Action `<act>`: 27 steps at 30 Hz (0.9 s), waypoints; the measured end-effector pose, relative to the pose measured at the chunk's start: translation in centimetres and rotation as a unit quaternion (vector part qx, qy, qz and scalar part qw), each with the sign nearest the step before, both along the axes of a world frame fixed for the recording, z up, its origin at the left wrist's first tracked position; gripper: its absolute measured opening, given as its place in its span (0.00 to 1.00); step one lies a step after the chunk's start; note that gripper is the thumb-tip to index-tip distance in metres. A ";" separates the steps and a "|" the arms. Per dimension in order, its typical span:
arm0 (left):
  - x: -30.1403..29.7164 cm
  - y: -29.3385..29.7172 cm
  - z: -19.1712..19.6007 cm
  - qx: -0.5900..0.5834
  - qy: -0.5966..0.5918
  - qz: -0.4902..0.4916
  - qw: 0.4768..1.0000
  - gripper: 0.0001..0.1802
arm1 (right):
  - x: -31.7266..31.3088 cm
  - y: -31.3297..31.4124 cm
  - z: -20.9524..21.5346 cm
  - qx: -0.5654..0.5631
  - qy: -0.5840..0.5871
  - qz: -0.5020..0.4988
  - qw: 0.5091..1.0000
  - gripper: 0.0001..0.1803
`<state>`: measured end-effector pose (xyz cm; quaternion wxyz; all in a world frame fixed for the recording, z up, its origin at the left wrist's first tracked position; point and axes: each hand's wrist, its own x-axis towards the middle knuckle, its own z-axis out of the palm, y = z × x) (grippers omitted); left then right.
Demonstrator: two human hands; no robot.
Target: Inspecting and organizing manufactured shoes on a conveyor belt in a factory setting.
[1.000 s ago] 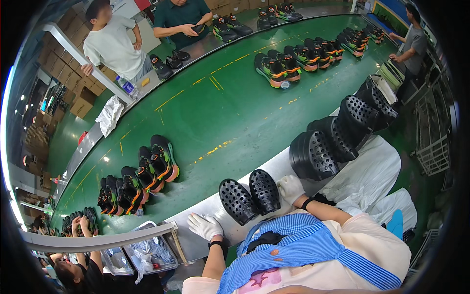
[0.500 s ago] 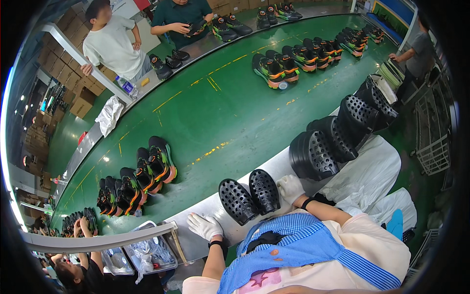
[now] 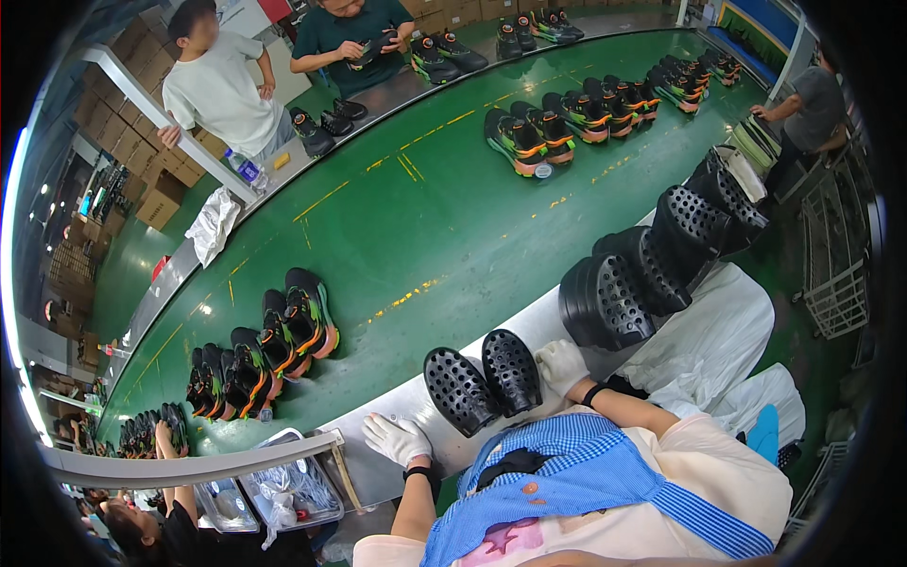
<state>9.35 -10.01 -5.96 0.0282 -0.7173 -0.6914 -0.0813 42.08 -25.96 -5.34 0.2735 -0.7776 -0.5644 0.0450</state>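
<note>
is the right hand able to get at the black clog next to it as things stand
Probably yes: the gloved right hand rests on the steel ledge right beside the nearer black clog, with nothing lying between them.

Two perforated black clogs (image 3: 482,378) lying side by side by two gloved hands. Four co-workers around the green belt (image 3: 416,227). One water bottle (image 3: 244,169), one white bag (image 3: 213,224); sneaker pairs too crowded to count.

Packaging-wise it's mostly brown cardboard boxes (image 3: 165,184) stacked along the far left wall, plus more cartons (image 3: 444,14) up at the top behind the line. Clear plastic bags (image 3: 283,491) sit in a tray at bottom left.
</note>
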 end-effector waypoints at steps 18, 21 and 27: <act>1.0 -0.3 -0.5 -0.001 0.006 0.001 1.000 0.37 | 1.1 -0.3 -0.4 0.016 -0.006 0.000 1.000 0.03; 1.2 -0.4 -0.5 -0.001 0.003 0.002 1.000 0.37 | 1.3 -0.4 -0.3 0.012 -0.004 0.000 1.000 0.03; 1.6 -0.6 -0.3 -0.006 0.000 0.004 1.000 0.37 | 1.6 -0.5 -0.2 0.016 -0.005 0.002 1.000 0.03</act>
